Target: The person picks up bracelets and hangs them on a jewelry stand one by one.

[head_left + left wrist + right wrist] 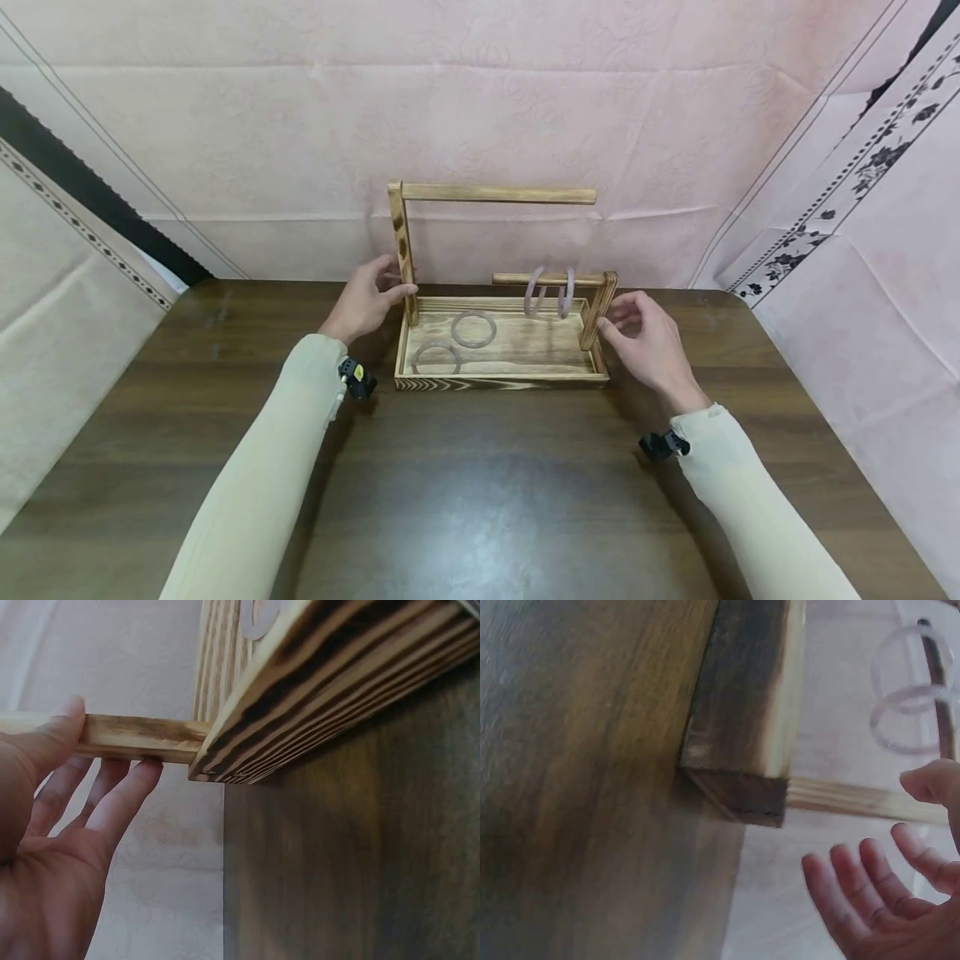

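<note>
A wooden bangle stand [501, 382] has a tray base, a tall post with a long bar on the left and a shorter post with a low bar on the right. My left hand [367, 302] pinches the tall post [139, 735], thumb on one side and fingertips on the other. Beside the short post [870, 801], my right hand [651, 346] has its thumb close to the wood and its fingers loosely spread. Two pale purple bangles [567, 293] hang on the low bar. Another bangle [492, 332] and a second bangle [457, 357] lie in the tray at the left.
The stand is near the back edge of a dark wooden table [465, 492]. Pale pink cloth [480, 108] hangs behind it, and patterned cloth [892, 275] drapes at the right side. Each wrist wears a small black camera [358, 379].
</note>
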Motion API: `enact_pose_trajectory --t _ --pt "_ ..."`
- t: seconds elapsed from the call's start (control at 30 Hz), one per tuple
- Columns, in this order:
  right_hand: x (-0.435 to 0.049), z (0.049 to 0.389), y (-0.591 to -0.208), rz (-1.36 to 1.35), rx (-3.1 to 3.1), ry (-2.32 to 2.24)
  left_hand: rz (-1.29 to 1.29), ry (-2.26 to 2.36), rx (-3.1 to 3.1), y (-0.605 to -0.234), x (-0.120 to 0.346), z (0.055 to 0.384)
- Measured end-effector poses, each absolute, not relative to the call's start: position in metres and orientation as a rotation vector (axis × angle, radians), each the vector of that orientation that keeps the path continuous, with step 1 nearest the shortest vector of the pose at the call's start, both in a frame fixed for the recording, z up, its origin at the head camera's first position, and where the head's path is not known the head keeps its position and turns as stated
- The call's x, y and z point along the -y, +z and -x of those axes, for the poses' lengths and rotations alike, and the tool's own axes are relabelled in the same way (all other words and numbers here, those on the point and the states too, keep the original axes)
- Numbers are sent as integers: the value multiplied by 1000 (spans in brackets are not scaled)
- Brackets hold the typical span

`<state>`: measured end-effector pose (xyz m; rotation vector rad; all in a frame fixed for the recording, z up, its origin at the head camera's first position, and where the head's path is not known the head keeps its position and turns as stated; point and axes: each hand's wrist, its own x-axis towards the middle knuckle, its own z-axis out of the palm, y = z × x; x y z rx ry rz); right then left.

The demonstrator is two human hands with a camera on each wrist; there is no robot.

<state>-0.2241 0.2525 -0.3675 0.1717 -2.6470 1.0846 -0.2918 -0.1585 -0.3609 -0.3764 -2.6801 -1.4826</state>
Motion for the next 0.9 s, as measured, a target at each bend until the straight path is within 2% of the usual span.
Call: enact_pose_trajectory --t 0.33,0.63,0.9 --pt "-239 206 -347 -86 2727 917 394 -1519 2722 -355 161 294" --pt "-223 186 -338 -250 2752 693 439 -1631 2743 -356 162 294" --pt "-202 176 -329 -504 2702 609 468 -1593 2775 -354 162 296"
